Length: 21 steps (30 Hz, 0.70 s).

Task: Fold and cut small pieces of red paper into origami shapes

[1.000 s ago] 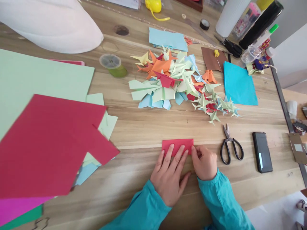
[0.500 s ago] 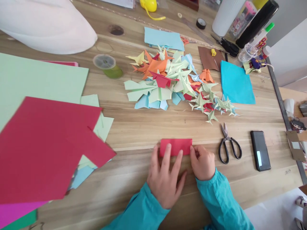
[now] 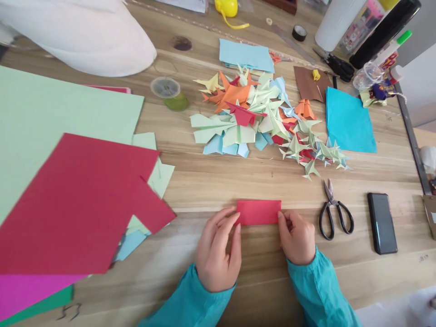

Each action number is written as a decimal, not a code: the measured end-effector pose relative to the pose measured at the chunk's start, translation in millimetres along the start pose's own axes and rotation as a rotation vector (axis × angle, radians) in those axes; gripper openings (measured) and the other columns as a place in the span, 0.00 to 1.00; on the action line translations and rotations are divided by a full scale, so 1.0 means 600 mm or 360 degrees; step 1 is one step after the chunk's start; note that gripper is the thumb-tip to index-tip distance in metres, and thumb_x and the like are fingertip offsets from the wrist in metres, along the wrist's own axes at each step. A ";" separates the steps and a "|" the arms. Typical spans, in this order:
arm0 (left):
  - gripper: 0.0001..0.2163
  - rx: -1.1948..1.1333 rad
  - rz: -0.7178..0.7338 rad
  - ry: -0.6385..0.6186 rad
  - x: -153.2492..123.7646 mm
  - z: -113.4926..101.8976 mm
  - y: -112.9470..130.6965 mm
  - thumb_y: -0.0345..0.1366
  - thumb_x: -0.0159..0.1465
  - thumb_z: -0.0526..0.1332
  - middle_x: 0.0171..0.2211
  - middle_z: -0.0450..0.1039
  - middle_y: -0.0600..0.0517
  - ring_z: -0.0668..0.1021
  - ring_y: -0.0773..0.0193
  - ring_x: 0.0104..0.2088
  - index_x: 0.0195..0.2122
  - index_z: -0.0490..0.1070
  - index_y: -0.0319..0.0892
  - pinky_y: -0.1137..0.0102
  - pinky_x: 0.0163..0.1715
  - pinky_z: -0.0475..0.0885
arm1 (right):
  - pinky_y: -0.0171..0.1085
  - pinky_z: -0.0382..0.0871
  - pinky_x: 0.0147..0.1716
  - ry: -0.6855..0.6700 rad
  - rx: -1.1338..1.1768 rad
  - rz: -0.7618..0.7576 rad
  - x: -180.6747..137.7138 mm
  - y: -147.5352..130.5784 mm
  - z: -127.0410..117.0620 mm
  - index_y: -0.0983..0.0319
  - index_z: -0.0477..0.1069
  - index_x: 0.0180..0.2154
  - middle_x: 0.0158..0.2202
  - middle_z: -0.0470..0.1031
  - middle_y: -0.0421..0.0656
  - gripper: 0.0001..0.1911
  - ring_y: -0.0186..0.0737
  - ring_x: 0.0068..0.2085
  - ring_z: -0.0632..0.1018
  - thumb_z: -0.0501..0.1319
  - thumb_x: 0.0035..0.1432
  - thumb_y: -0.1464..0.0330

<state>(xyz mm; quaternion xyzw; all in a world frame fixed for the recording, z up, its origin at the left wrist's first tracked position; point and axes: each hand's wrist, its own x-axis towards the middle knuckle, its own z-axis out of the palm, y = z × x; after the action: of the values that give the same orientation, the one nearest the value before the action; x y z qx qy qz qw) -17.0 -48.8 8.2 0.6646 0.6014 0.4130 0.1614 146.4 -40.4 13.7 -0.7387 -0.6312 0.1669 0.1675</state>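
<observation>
A small red folded paper rectangle lies flat on the wooden table near the front edge. My left hand rests beside its left end, fingertips pinching that short edge. My right hand pinches the right end between thumb and curled fingers. Both arms wear teal sleeves.
A heap of folded paper shapes lies beyond the rectangle. Black scissors and a dark phone sit to the right. Big red and pale green sheets cover the left. A turquoise square and a white rounded object lie farther back.
My left hand slid off the top of the red paper to its left end. The whole rectangle is now uncovered. My right hand kept its hold on the right end.
</observation>
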 end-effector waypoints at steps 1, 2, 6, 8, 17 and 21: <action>0.14 -0.0018 -0.0001 0.0000 0.001 0.000 0.000 0.23 0.57 0.56 0.43 0.67 0.43 0.73 0.59 0.43 0.44 0.66 0.40 0.64 0.40 0.72 | 0.29 0.55 0.20 -0.0011 0.0004 0.0004 -0.001 0.001 0.000 0.63 0.64 0.19 0.14 0.65 0.38 0.17 0.30 0.17 0.66 0.51 0.58 0.64; 0.14 -0.0029 0.0001 -0.0003 0.002 0.000 0.001 0.23 0.57 0.56 0.42 0.68 0.44 0.73 0.59 0.43 0.44 0.66 0.40 0.64 0.40 0.72 | 0.29 0.56 0.20 -0.0023 0.0007 0.0007 -0.003 0.002 0.000 0.63 0.64 0.20 0.14 0.66 0.38 0.17 0.30 0.17 0.66 0.51 0.58 0.63; 0.12 -0.0034 -0.0023 0.0000 0.004 -0.001 0.004 0.23 0.56 0.57 0.42 0.68 0.44 0.74 0.62 0.40 0.41 0.67 0.40 0.65 0.38 0.73 | 0.29 0.56 0.19 -0.0052 0.0015 0.0011 -0.007 0.004 0.000 0.63 0.64 0.20 0.14 0.66 0.38 0.17 0.30 0.17 0.67 0.51 0.58 0.63; 0.12 -0.0041 -0.0038 0.0002 0.005 -0.002 0.005 0.23 0.56 0.57 0.41 0.67 0.44 0.74 0.63 0.39 0.41 0.68 0.39 0.66 0.37 0.73 | 0.28 0.56 0.19 -0.0053 0.0018 0.0012 -0.008 0.005 -0.002 0.63 0.65 0.21 0.14 0.66 0.38 0.17 0.30 0.17 0.68 0.51 0.58 0.63; 0.11 0.0058 0.0059 -0.0011 -0.001 0.000 -0.004 0.22 0.55 0.58 0.37 0.72 0.46 0.75 0.62 0.38 0.39 0.69 0.39 0.67 0.37 0.73 | 0.28 0.58 0.18 -0.0075 0.0024 0.0030 -0.007 0.003 -0.007 0.63 0.66 0.21 0.16 0.68 0.40 0.17 0.30 0.18 0.70 0.51 0.58 0.62; 0.12 0.0045 0.0127 -0.0054 -0.002 -0.002 -0.003 0.20 0.53 0.59 0.34 0.72 0.46 0.75 0.61 0.35 0.37 0.69 0.39 0.66 0.34 0.73 | 0.28 0.58 0.18 -0.0075 0.0021 0.0042 -0.007 0.003 -0.008 0.63 0.66 0.21 0.15 0.68 0.39 0.17 0.30 0.18 0.69 0.52 0.57 0.62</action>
<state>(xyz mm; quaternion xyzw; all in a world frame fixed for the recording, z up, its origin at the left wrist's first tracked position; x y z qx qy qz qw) -18.9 -50.0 7.1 0.6972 0.5773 0.3994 0.1455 149.5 -45.0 17.0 -0.7417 -0.6241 0.1905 0.1552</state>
